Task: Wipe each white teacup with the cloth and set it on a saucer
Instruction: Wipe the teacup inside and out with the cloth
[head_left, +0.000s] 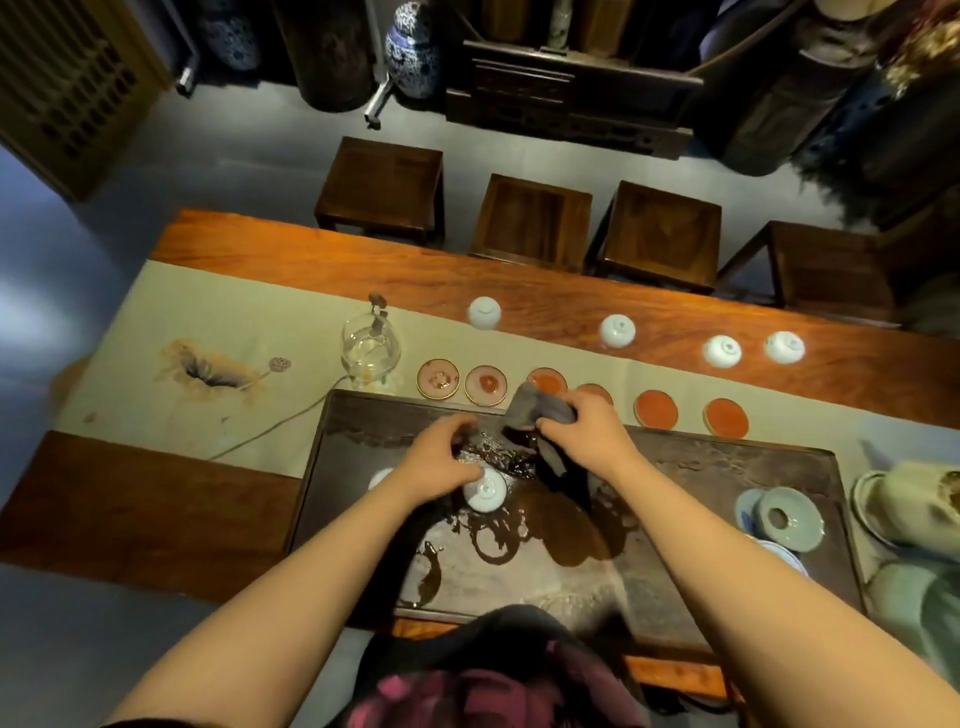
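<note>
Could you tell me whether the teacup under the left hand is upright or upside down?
Upside down: the teacup shows its foot ring facing up on the wet tea tray.

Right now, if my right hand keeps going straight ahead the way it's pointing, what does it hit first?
Probably the row of red saucers just beyond the tea tray's far edge. The right hand, gripping the grey cloth, already overlaps two of them in view, though its height above them is unclear.

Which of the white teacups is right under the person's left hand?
The upturned teacup on the wet dark tray, touching the left hand. The four other cups, such as the leftmost, stand far off along the table's back edge.
</note>
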